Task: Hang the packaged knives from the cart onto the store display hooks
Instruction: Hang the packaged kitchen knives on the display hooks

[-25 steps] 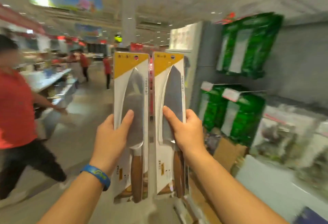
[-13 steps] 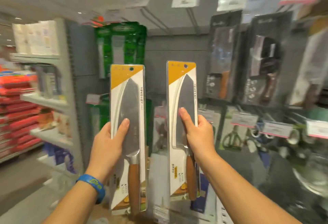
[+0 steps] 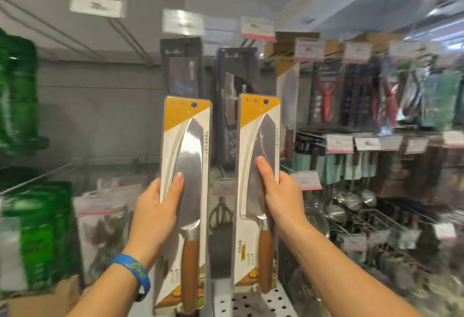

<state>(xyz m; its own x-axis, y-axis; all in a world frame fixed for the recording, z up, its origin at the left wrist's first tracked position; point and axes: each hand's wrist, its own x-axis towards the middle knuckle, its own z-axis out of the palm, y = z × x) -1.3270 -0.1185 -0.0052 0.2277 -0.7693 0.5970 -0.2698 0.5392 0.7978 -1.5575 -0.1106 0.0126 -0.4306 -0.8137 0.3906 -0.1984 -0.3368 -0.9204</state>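
Packaged knives, glossy flat cards: left hand fingers clasp one, right hand another.

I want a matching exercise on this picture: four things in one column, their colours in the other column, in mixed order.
Things:
1. wristband
2. knife handle
3. knife pack top
4. far-left packs

Colours:
a. green
b. yellow
c. blue
d. brown

Pairs: 1-c, 2-d, 3-b, 4-a.
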